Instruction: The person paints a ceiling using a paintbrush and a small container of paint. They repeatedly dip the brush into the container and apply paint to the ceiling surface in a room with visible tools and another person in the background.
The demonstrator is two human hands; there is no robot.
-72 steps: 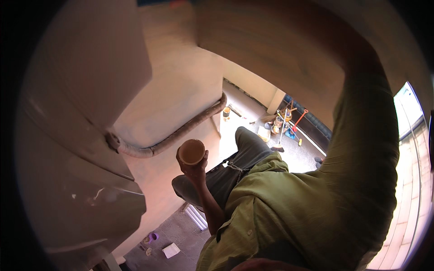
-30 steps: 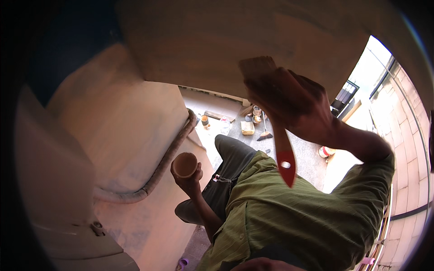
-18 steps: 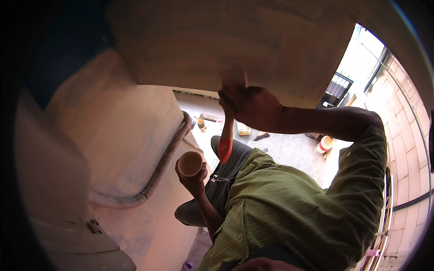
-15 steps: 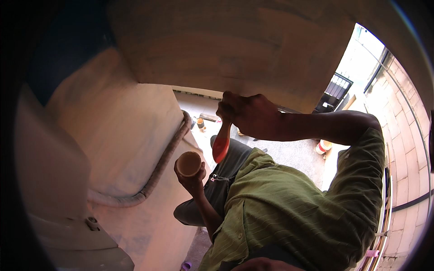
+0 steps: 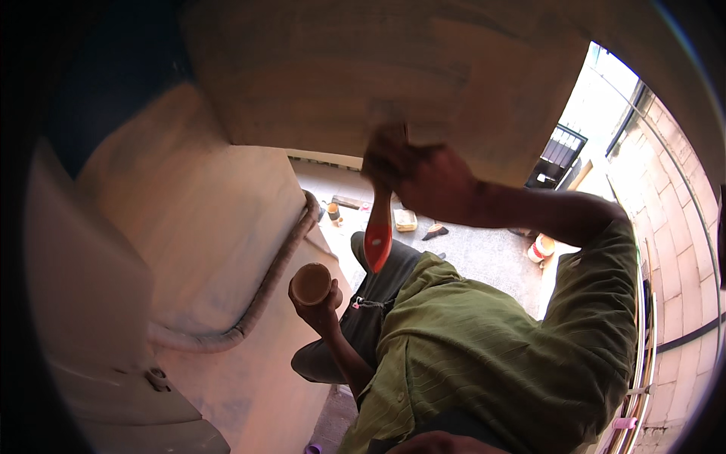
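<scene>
My right hand (image 5: 423, 174), blurred by motion, is closed round a flat paintbrush (image 5: 377, 246) with a red-tipped handle hanging down. The brush's head is blurred at the smeared, beige overhead surface (image 5: 318, 91), and I cannot make out whether it touches. Below and left of it, my left hand (image 5: 321, 307) grips a round cup (image 5: 311, 284) with its opening toward me and pale tan inside. Behind the cup are my dark-trousered legs and a pale wall.
A wrapped pipe (image 5: 268, 280) bends along the left wall (image 5: 189, 212). Far below on the floor (image 5: 484, 272) are small containers (image 5: 333, 212), a broom head (image 5: 435, 231) and a bucket (image 5: 541, 250). A block wall (image 5: 681, 227) with rods and a black gate (image 5: 560, 151) are at the right.
Since 2.4 seconds ago my right arm and the brush have come into view overhead as my view shifted. In the last half second my right hand has moved slightly upward with the brush.
</scene>
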